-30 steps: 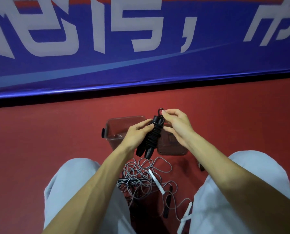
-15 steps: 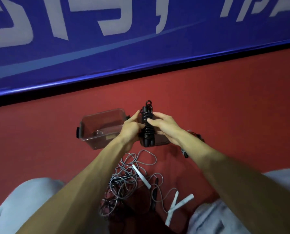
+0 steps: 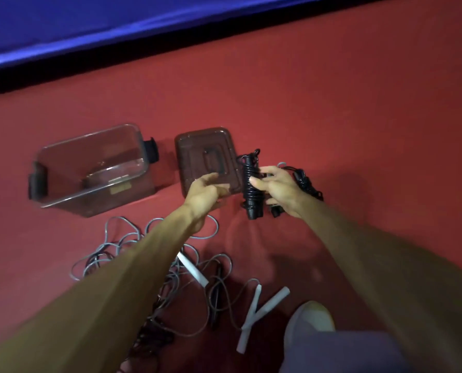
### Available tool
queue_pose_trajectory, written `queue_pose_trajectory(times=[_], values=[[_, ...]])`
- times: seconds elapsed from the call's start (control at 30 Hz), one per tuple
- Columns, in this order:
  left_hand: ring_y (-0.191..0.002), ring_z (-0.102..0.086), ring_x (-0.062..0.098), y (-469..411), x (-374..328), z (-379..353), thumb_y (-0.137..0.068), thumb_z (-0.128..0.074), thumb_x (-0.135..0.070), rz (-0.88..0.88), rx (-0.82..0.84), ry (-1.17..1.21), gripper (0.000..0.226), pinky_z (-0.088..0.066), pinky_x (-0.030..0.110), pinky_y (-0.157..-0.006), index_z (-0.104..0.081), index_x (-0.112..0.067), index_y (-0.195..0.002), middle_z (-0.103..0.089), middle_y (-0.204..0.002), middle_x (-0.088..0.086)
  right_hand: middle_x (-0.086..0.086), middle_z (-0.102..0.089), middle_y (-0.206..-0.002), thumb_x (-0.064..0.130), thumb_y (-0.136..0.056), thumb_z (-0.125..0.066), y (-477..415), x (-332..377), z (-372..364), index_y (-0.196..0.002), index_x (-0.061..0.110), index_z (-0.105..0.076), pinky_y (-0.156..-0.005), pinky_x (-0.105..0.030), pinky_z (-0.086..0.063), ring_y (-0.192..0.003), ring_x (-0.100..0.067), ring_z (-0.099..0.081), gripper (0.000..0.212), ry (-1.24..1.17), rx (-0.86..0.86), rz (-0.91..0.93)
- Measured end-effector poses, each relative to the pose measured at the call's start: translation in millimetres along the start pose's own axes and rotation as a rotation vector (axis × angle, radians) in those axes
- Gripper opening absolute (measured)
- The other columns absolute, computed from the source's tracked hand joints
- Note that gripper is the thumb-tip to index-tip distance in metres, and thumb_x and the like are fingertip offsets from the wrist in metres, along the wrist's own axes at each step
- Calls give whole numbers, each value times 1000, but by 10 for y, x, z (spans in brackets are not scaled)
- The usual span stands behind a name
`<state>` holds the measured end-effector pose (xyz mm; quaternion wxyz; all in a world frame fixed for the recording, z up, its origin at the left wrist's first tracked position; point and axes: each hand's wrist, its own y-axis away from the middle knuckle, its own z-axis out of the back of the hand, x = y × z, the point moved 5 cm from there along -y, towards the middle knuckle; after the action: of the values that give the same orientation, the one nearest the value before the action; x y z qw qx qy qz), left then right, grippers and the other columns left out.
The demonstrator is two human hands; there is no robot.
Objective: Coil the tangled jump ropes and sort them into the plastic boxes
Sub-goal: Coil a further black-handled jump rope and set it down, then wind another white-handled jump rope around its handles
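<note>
Jump rope (image 3: pixel 251 184), black and wound tightly round its own handles so that it stays bundled, stands upright in the right hand (image 3: pixel 278 187), whose fingers curl round it. The left hand (image 3: pixel 207 193) hangs open over the brown lid (image 3: pixel 197 146), holding nothing. A clear box (image 3: pixel 90 168) waits open at ten o'clock from the hands, probably the bundle's destination. Grey ropes (image 3: pixel 117 246) lie tangled at six o'clock.

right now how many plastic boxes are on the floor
2. A clear open box lies on the left; a brown lidded box sits right of it, partly behind the left hand. Others could lie out of view.
</note>
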<state>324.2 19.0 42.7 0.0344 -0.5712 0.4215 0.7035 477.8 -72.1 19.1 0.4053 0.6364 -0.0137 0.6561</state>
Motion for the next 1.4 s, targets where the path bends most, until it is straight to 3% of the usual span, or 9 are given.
queue_pose_trajectory(times=[0.1,0.2,0.47,0.63,0.8,0.9,1.03,1.23,1.4], values=[[-85,-63,18,-216,221,-91,-90,-57,5,47,35,-82,42,-51,34,-83,-53,-7,-130,-68,-105,13,-3,-71,-101,26,-80,-77,-331,-297,287,-108,16,-62,-96,-41,-51,-98,-22,-67,33,162,-209,13],[-73,-60,12,-356,391,-189,-90,-57,5,71,91,-136,33,-50,18,-63,-59,-10,-119,-67,-88,5,3,-68,-97,28,-80,-74,-494,-433,437,-108,16,-67,-91,-24,-45,-96,-16,-62,31,427,-301,36],[-44,-56,-3,-515,665,-68,-90,-53,9,63,83,-199,27,-45,10,-48,-61,-6,-111,-60,-75,4,-14,-57,-126,41,-82,-69,-764,-712,483,-123,14,-60,-100,-46,-45,-120,-35,-52,50,711,-412,-73],[-68,-56,17,-374,701,315,-89,-56,7,24,21,-311,24,-43,16,-57,-63,-11,-102,-63,-81,10,-17,-43,-132,24,-86,-63,-433,-435,342,-122,9,-54,-104,-47,-32,-125,-37,-38,40,905,-598,55],[-55,-57,2,-174,766,895,-90,-54,11,-15,-113,-351,23,-45,12,-56,-63,-11,-89,-60,-72,3,-13,-60,-106,9,-83,-61,-291,-464,-453,-97,14,-63,-96,-33,-42,-107,-29,-55,15,744,-210,227],[-65,-60,16,-88,877,1235,-89,-54,8,-15,-195,-407,21,-50,22,-64,-67,-8,-88,-62,-72,2,-9,-72,-94,9,-84,-62,-148,-565,-1049,-88,15,-69,-87,-33,-51,-97,-27,-65,9,757,27,175],[-40,-48,-1,42,1055,1548,-86,-50,9,23,-258,-457,28,-38,12,-44,-67,-12,-92,-60,-67,4,-9,-73,-100,18,-87,-64,-16,-817,-1756,-95,15,-69,-87,-32,-51,-100,-25,-66,10,844,267,139],[-58,-52,18,81,1307,1735,-81,-48,16,102,-250,-237,34,-41,23,-53,-59,-15,-75,-57,-64,8,-19,-65,-112,28,-90,-64,-13,-1123,-2278,-106,3,-62,-82,-35,-43,-107,-34,-59,31,859,256,100],[-56,-48,18,108,1289,1736,-82,-44,18,100,-209,-189,33,-40,21,-49,-57,-12,-76,-54,-65,9,-18,-69,-105,27,-88,-65,-20,-1083,-2276,-100,7,-68,-82,-36,-49,-102,-35,-63,24,868,173,60]])
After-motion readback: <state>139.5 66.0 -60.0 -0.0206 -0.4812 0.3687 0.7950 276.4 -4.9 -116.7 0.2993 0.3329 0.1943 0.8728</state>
